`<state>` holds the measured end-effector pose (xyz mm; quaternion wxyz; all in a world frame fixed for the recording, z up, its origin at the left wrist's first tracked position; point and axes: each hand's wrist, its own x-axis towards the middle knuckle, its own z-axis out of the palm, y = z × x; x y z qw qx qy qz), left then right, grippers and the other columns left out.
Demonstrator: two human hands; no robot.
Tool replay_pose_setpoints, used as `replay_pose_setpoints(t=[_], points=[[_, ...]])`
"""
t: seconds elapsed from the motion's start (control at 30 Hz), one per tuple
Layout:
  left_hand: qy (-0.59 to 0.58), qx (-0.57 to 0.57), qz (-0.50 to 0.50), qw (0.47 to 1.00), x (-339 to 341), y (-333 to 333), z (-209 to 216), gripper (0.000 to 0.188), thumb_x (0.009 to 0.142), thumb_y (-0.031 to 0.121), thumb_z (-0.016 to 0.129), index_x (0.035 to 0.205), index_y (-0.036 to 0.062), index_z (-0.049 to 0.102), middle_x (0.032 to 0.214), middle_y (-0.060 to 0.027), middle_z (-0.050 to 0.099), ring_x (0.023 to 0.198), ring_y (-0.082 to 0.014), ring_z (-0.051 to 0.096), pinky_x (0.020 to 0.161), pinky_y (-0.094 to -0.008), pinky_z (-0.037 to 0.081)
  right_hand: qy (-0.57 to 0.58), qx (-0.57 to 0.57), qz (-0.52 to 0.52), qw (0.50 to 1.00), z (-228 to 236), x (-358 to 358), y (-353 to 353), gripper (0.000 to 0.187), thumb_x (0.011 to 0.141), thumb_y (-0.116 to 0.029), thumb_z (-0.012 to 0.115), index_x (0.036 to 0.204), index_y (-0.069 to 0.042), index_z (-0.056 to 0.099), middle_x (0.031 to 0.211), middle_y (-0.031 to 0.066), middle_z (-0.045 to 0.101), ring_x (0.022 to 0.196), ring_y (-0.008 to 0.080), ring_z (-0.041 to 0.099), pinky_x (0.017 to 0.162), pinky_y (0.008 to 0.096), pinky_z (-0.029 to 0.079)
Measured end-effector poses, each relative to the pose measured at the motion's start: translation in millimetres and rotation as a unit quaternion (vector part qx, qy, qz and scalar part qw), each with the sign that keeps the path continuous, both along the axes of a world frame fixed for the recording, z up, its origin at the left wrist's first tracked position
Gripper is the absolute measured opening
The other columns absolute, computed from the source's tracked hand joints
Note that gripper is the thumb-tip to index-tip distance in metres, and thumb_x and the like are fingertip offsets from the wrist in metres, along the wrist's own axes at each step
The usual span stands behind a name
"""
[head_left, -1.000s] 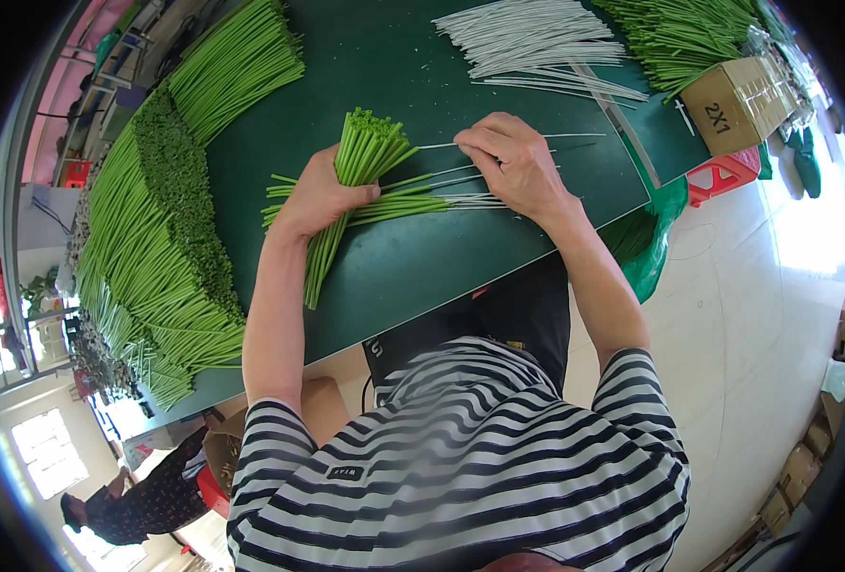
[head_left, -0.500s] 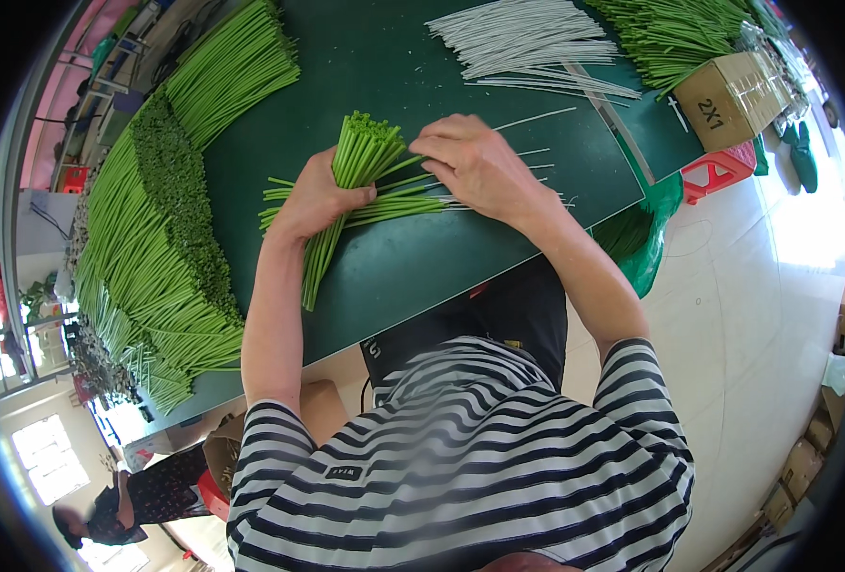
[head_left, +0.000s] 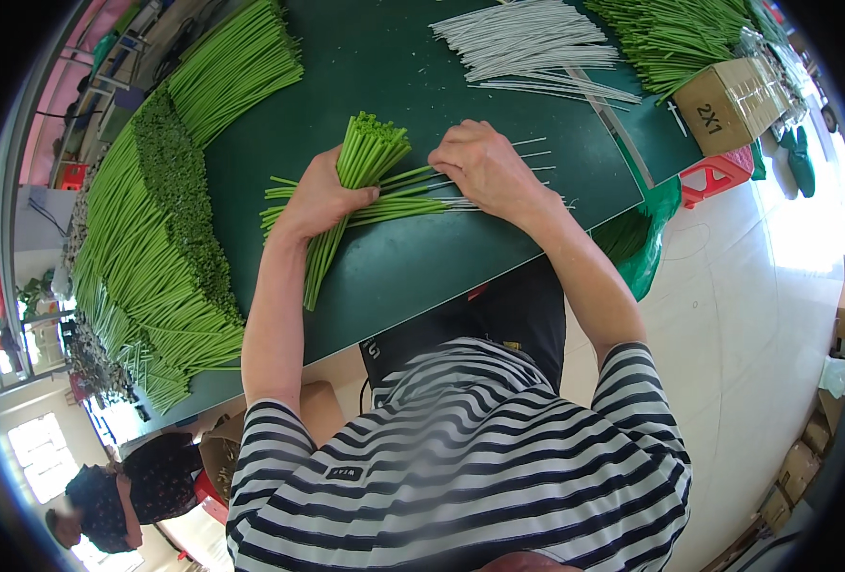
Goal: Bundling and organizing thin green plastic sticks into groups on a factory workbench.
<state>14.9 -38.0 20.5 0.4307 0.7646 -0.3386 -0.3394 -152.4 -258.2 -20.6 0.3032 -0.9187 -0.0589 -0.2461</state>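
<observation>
My left hand (head_left: 323,197) is wrapped round a thick bundle of green plastic stems (head_left: 373,153), held tilted above the table with its cut ends up. Under it lie several loose green stems (head_left: 398,209) with thin white wires (head_left: 462,203) sticking out at their right ends. My right hand (head_left: 487,170) hovers over these wires, right of the bundle and apart from it. Its thumb and fingertips are pinched together; what they hold, if anything, is hidden.
A long heap of green stems (head_left: 136,229) covers the dark green table's (head_left: 365,57) left side. White wires (head_left: 527,43) are piled at the far side, with more green stems (head_left: 675,38) beyond. A cardboard box (head_left: 732,100) sits on a red stool (head_left: 718,176). A person (head_left: 108,500) is at lower left.
My right hand has drawn slightly right and away from the bundle; the long white wire seen behind it earlier no longer shows there. The left hand keeps its grip. The person at lower left has shifted.
</observation>
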Motion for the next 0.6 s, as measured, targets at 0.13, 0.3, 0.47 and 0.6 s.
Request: replay_pose_setpoints(t=[0.13, 0.3, 0.47, 0.6], points=[[-0.008, -0.018, 0.016, 1.000, 0, 0, -6, 0.032, 0.080, 0.003, 0.078, 0.109, -0.0022, 0.067, 0.094, -0.0058, 0.074, 0.088, -0.0142, 0.069, 0.086, -0.0314, 0.055, 0.047, -0.019, -0.011, 0.999, -6, -5, 2, 0.006, 0.092, -0.009, 0.074, 0.093, -0.004, 0.078, 0.093, 0.0093, 0.071, 0.096, 0.0305, 0.065, 0.090, 0.0437, 0.051], [0.004, -0.024, 0.021, 0.999, 0, 3, -7, 0.030, 0.080, 0.004, 0.078, 0.107, -0.0018, 0.067, 0.092, -0.0053, 0.073, 0.086, -0.0136, 0.068, 0.083, -0.0311, 0.054, 0.070, -0.017, -0.018, 0.997, 2, -6, -15, 0.012, 0.092, -0.015, 0.075, 0.096, -0.006, 0.081, 0.097, 0.0105, 0.073, 0.100, 0.0327, 0.065, 0.091, 0.0435, 0.053], [0.000, -0.011, 0.011, 1.000, 2, 3, -10, 0.029, 0.080, 0.006, 0.078, 0.106, -0.0017, 0.067, 0.092, -0.0052, 0.073, 0.086, -0.0138, 0.068, 0.083, -0.0312, 0.054, 0.027, -0.131, -0.246, 0.960, -6, 7, -83, 0.013, 0.090, -0.012, 0.074, 0.099, -0.010, 0.082, 0.101, 0.0096, 0.072, 0.106, 0.0314, 0.064, 0.090, 0.0439, 0.055], [0.009, -0.020, 0.018, 1.000, 2, 3, -10, 0.030, 0.080, 0.008, 0.079, 0.106, -0.0017, 0.068, 0.092, -0.0054, 0.073, 0.086, -0.0145, 0.068, 0.083, -0.0314, 0.054, 0.057, -0.139, -0.260, 0.954, -19, 17, -112, 0.011, 0.090, -0.010, 0.073, 0.096, -0.008, 0.082, 0.101, 0.0095, 0.072, 0.107, 0.0312, 0.064, 0.091, 0.0437, 0.054]])
